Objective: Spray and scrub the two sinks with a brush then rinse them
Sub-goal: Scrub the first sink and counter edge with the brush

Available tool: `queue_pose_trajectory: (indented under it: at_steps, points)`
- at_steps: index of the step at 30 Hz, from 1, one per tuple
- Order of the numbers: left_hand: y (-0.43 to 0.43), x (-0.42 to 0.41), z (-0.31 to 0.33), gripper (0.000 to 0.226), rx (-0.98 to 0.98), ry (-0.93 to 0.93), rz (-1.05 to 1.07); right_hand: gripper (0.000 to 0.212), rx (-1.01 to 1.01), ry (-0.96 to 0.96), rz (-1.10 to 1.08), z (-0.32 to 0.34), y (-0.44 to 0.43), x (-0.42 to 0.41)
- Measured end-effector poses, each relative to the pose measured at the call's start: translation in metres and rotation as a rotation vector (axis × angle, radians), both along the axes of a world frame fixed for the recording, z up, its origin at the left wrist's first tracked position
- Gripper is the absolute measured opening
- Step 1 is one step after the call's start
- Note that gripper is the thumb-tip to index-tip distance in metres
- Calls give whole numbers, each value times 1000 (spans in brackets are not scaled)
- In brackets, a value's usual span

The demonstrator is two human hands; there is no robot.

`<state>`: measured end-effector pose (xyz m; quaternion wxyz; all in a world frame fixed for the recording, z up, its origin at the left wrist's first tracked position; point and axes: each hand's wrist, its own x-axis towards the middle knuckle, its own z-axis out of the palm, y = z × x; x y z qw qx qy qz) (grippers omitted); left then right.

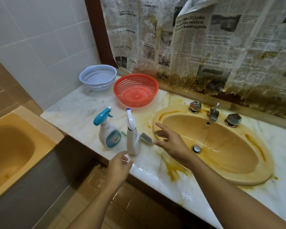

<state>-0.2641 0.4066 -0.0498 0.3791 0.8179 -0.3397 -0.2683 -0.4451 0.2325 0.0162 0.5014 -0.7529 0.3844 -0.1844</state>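
Observation:
A yellow oval sink (229, 146) is set in the marble counter (79, 111), with orange stains on its rim. At the far left lies a second yellow basin (10, 146). A spray bottle with a teal trigger (107, 133) and a white spray bottle (132, 139) stand on the counter left of the sink. A scrub brush (146, 138) lies behind them. My right hand (170, 141) hovers over the sink's left rim, fingers spread toward the brush. My left hand (120, 164) is just below the white bottle's base, fingers curled, something small and pale at the fingertips.
A tap (213, 114) and two metal knobs (195, 106) (233, 119) stand behind the sink. A pale blue colander (98, 76) and a red colander (135, 90) rest at the counter's back. Stained newspaper (205, 38) covers the wall. Yellow smears (173, 169) mark the wet front edge.

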Motion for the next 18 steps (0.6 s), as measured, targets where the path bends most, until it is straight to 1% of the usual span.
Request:
queue_pose_trajectory:
  at_steps: [1, 3, 7, 10, 15, 18]
  points:
    - [3, -7, -1, 35, 6, -65, -22, 75, -12, 7, -33, 0, -1, -13]
    - [3, -18, -5, 32, -5, -119, -108, 69, -31, 29, -104, 1, -3, -40]
    - [-10, -33, -8, 36, -7, -213, -364, 61, -50, 74, -232, 9, -1, -90]
    - [-26, -42, -9, 40, -4, -285, -477, 58, -65, 90, -313, 15, 5, -124]
    - [-48, -55, -10, 42, -25, -327, -547, 56, -93, 135, -434, 19, 11, -173]
    - [-63, -65, -7, 41, -5, -433, -556, 56, -111, 141, -482, 18, 10, -197]
